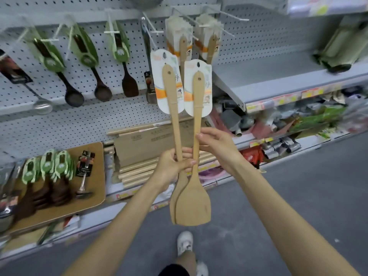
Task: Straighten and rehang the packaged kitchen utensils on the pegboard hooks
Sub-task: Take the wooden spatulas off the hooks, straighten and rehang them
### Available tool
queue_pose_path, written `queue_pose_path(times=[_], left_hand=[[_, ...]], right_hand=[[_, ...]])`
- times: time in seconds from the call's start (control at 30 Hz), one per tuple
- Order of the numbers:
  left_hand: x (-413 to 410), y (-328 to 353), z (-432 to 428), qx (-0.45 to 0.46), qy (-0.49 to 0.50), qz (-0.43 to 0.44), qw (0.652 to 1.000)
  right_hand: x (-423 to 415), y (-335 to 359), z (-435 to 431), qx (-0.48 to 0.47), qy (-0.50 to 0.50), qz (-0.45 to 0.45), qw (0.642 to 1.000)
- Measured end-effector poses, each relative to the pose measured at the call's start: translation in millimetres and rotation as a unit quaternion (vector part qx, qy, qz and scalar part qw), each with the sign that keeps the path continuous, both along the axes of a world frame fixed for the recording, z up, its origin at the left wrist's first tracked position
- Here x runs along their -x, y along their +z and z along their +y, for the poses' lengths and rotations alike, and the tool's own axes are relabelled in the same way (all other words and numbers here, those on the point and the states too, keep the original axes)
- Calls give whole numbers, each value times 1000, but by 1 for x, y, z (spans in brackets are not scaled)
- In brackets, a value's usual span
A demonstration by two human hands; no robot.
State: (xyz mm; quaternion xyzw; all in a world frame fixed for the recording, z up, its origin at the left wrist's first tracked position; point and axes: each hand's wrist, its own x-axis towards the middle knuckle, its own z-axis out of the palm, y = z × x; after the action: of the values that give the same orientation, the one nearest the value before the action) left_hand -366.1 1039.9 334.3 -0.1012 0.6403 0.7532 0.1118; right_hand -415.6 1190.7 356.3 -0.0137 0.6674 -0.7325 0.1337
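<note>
Your shoe (185, 244) is nearest, on the grey floor (258, 226). Above it you hold two wooden spatulas blade-down, handles up, both off the hooks (112, 32).

The right spatula (193, 204) has its blade overlapping in front of the left spatula (174, 120) blade.

Left grip (173, 166): curled round both handles low down, thumb across the right one. Right grip (217, 146): pinching the right spatula's handle just above, fingertips on the wood.

The handles fan apart going up. Each ends in a white backing card, left card (167, 82) and right card (198, 88), side by side. Can't tell if their edges touch.

Behind your hands on the low shelf is a wooden board (95, 176) with green-carded dark utensils (47, 170) lying on it, and rolling pins (137, 172) beside it.

Farthest back is the pegboard (99, 120). Green-carded dark spoons (85, 54) hang at the left. Matching spatula packs (175, 30) hang just above your two cards.
</note>
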Motion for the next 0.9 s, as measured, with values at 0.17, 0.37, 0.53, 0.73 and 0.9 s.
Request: queue_pose_path(times=[0.17,0.37,0.53,0.73,0.9], left_hand=[[39,-10,8,-15,-2,-18,1000],[107,-27,19,-50,-14,1,999],[160,-41,8,5,4,40,999],[197,-47,4,12,61,24,998],[205,-51,-2,85,86,31,992]], right_hand=[[45,-9,3,13,-3,-22,1000],[105,-15,44,-4,-66,-24,998],[161,-11,61,-52,-89,10,995],[200,-19,71,-49,-157,57,985],[216,-36,87,-53,-150,38,987]])
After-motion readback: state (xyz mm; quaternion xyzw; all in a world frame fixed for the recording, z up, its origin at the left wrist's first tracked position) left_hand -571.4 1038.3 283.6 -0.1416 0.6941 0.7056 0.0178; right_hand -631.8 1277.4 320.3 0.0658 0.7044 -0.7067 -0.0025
